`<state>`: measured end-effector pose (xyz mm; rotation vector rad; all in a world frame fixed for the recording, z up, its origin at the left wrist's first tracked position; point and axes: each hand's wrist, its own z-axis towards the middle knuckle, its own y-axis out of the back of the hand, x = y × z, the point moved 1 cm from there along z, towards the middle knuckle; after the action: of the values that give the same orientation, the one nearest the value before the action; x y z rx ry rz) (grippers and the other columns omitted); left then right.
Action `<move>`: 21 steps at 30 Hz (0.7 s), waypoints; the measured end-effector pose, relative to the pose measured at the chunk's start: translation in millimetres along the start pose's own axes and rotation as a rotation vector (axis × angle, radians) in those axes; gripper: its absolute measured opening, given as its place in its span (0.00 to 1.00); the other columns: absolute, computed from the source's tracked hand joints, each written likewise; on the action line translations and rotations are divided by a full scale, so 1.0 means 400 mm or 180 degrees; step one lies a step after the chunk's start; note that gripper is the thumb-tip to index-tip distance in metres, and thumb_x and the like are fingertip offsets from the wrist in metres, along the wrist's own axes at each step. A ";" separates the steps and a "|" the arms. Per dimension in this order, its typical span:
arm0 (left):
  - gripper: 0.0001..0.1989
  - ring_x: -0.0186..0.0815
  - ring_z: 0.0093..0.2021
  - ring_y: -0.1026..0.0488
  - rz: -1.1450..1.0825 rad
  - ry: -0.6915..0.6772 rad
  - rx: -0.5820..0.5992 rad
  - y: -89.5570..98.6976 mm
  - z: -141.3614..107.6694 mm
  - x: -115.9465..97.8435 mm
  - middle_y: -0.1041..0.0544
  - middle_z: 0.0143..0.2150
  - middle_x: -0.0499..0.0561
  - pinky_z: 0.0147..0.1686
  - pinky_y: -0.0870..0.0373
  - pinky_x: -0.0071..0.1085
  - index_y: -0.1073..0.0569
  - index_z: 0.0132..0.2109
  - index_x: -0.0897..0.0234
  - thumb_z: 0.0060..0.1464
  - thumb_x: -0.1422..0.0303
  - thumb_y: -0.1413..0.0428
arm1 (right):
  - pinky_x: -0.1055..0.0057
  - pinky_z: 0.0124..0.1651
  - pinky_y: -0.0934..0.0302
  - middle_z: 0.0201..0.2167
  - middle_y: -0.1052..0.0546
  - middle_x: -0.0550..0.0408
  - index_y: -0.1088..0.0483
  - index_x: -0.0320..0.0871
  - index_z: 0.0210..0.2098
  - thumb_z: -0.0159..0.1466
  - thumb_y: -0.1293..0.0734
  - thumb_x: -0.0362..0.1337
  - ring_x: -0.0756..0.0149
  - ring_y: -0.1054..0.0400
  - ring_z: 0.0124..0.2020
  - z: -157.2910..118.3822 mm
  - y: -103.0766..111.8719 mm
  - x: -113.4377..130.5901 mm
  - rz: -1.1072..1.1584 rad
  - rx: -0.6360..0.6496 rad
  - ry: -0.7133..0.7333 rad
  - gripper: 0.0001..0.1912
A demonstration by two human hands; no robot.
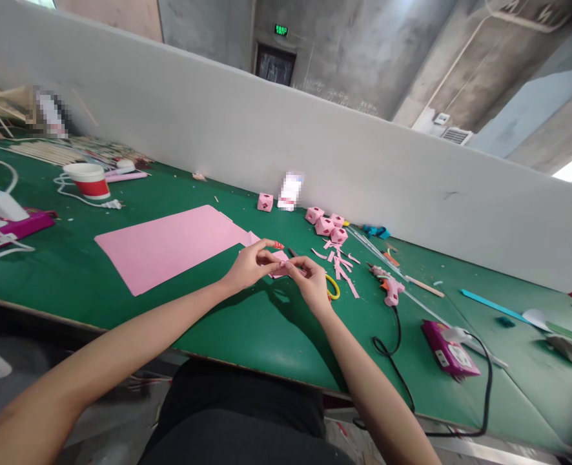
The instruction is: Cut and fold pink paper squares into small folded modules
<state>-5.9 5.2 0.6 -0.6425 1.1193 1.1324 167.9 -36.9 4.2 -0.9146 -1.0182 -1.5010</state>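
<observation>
Between my fingertips is a small piece of pink paper (285,263), partly hidden by them. My left hand (254,265) pinches it from one side, a bit of red on one raised finger. From the other side my right hand (310,278) pinches the same piece. Under and behind the hands lies more pink paper. Yellow-handled scissors (333,288) rest on the green table beside my right hand, partly covered by it. A large pink sheet (174,248) lies flat to the left.
Several pink paper cubes (323,225) sit by the grey partition (247,123), near pink paper strips (344,266). On the right are a pink glue gun (391,290) with a black cord and a purple power strip (450,349). A paper cup (87,181) stands on the left.
</observation>
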 end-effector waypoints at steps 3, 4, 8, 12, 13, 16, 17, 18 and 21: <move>0.25 0.39 0.36 0.19 -0.0002 0.0020 0.0029 -0.004 -0.002 -0.006 0.17 0.35 0.52 0.39 0.23 0.33 0.29 0.53 0.64 0.51 0.58 0.34 | 0.68 0.37 0.33 0.29 0.21 0.55 0.26 0.44 0.31 0.60 0.28 0.46 0.63 0.26 0.32 -0.002 0.000 0.004 -0.0023 -0.0029 0.0046 0.12; 0.25 0.39 0.36 0.19 0.0010 0.0022 0.0039 -0.005 -0.003 -0.008 0.17 0.35 0.52 0.39 0.23 0.33 0.29 0.53 0.65 0.51 0.58 0.34 | 0.68 0.37 0.34 0.29 0.22 0.56 0.27 0.44 0.31 0.60 0.29 0.46 0.63 0.26 0.31 -0.003 -0.001 0.006 -0.0063 -0.0048 0.0065 0.12; 0.25 0.40 0.37 0.19 0.0053 0.0032 0.0055 -0.008 -0.004 -0.010 0.17 0.35 0.51 0.39 0.23 0.33 0.29 0.52 0.64 0.51 0.58 0.34 | 0.67 0.36 0.32 0.28 0.21 0.56 0.29 0.45 0.31 0.60 0.29 0.46 0.61 0.24 0.31 -0.006 -0.004 0.011 -0.0074 -0.0050 0.0004 0.12; 0.25 0.40 0.36 0.19 0.0060 0.0032 0.0038 -0.006 -0.003 -0.012 0.16 0.36 0.51 0.37 0.23 0.33 0.29 0.53 0.64 0.51 0.58 0.35 | 0.63 0.41 0.29 0.30 0.19 0.54 0.27 0.45 0.34 0.60 0.28 0.47 0.58 0.21 0.32 -0.005 -0.007 0.012 0.0243 0.0136 -0.0046 0.13; 0.25 0.40 0.36 0.19 0.0071 0.0026 0.0031 -0.005 -0.004 -0.013 0.16 0.36 0.51 0.38 0.23 0.33 0.29 0.52 0.64 0.51 0.58 0.35 | 0.61 0.42 0.28 0.30 0.19 0.54 0.27 0.45 0.34 0.59 0.27 0.48 0.58 0.21 0.32 -0.004 -0.007 0.012 0.0311 0.0191 -0.0065 0.13; 0.24 0.40 0.36 0.18 0.0133 -0.0012 0.0032 -0.005 -0.007 -0.018 0.16 0.36 0.51 0.38 0.22 0.33 0.28 0.52 0.63 0.51 0.58 0.35 | 0.58 0.43 0.27 0.30 0.18 0.53 0.26 0.45 0.34 0.58 0.26 0.49 0.57 0.21 0.31 -0.002 -0.005 0.013 0.0403 0.0274 -0.0178 0.15; 0.24 0.40 0.36 0.18 0.0152 -0.0032 0.0033 -0.006 -0.008 -0.019 0.16 0.36 0.51 0.38 0.22 0.34 0.28 0.52 0.63 0.51 0.58 0.35 | 0.57 0.43 0.27 0.30 0.18 0.52 0.26 0.45 0.34 0.58 0.26 0.49 0.57 0.21 0.31 -0.001 -0.004 0.014 0.0402 0.0278 -0.0203 0.15; 0.23 0.40 0.36 0.18 0.0165 -0.0051 0.0035 -0.006 -0.009 -0.020 0.16 0.36 0.51 0.38 0.22 0.34 0.28 0.52 0.63 0.52 0.58 0.35 | 0.57 0.44 0.27 0.30 0.18 0.52 0.26 0.45 0.34 0.57 0.26 0.50 0.57 0.21 0.30 0.000 -0.003 0.015 0.0394 0.0273 -0.0214 0.15; 0.23 0.40 0.36 0.18 0.0190 -0.0076 0.0034 -0.006 -0.011 -0.019 0.16 0.36 0.51 0.38 0.22 0.34 0.28 0.52 0.63 0.52 0.57 0.35 | 0.58 0.43 0.27 0.30 0.18 0.53 0.26 0.45 0.33 0.57 0.26 0.49 0.57 0.21 0.30 0.000 -0.002 0.018 0.0391 0.0269 -0.0189 0.15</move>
<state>-5.2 -2.1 5.7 -0.5891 1.1299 1.1813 166.1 -39.2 10.7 -0.9491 -1.0418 -1.3260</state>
